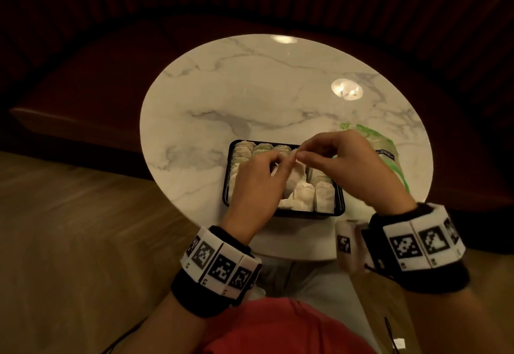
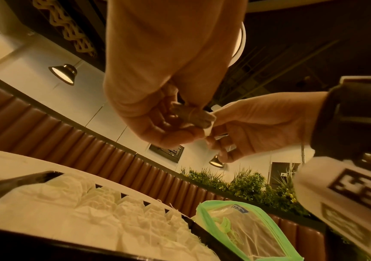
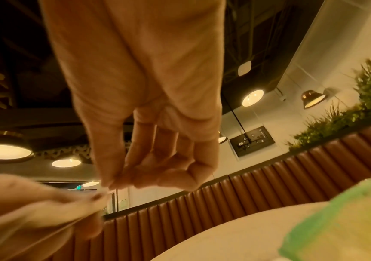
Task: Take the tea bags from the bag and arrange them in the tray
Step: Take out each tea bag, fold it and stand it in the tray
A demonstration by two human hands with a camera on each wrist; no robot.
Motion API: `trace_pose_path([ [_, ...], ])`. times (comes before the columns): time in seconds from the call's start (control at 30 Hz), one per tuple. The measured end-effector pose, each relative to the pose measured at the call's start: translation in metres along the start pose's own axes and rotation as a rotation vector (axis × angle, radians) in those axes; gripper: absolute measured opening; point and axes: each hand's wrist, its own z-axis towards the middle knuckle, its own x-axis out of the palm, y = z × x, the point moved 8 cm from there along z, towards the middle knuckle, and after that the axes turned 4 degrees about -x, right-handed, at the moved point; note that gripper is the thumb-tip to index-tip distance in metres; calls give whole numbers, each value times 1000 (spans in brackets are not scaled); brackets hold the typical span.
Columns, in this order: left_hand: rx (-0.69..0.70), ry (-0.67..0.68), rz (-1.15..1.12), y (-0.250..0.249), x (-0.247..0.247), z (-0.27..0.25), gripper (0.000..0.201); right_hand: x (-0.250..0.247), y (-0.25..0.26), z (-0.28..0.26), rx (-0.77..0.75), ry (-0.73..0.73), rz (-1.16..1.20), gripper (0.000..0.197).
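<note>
Nearest the wearer, a red shirt (image 1: 281, 328) and two marker wristbands (image 1: 219, 264) are seen at the lower edge of the head view. Just beyond them, a black tray (image 1: 340, 200) is set on the near part of a round marble table (image 1: 250, 89); it is almost filled with rows of pale tea bags (image 1: 324, 195) laid side by side.

Above the tray, both hands are raised and brought together. One tea bag (image 1: 294, 180) is held by the left hand (image 1: 256, 184), whose fingers are curled round it, as the left wrist view shows (image 2: 191, 114). The right hand (image 1: 342, 161) is closed to a fine pinch, thumb against fingertips (image 3: 117, 178), on something small and white at the top of that tea bag; whether it is the bag's corner, tag or string cannot be told. The held tea bag hangs over the middle of the tray, clear of the rows beneath.

To the right of the tray, just beside it, a clear bag (image 1: 386, 148) with green edging lies on the table, partly hidden behind the right hand. Beyond the table, a dark red bench (image 1: 97, 70) with a ribbed back is seen.
</note>
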Motion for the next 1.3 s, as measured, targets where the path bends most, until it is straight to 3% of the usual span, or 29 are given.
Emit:
trace_pose_path([
  [0.13, -48, -8, -69, 6, -1, -1, 26, 15, -5, -11, 26, -111, 201, 8],
  [0.33, -119, 26, -241, 9, -3, -2, 29, 22, -7, -16, 60, -115, 374, 17],
  [0.53, -271, 121, -508, 9, 3, -2, 37, 16, -10, -14, 192, -99, 501, 60],
  [0.77, -306, 182, -615, 8, 7, -3, 25, 5, -8, -12, 128, -128, 498, 72],
  [0.9, -263, 188, -612, 7, 5, -3, 21, -1, -4, -11, 68, -132, 446, 62],
  [1.07, -206, 206, -599, 2, 9, -3, 16, -5, -4, -13, 16, -126, 447, 16],
  [1.3, -170, 248, -560, 2, 20, -7, 21, -2, -12, -19, 25, -65, 405, 10],
])
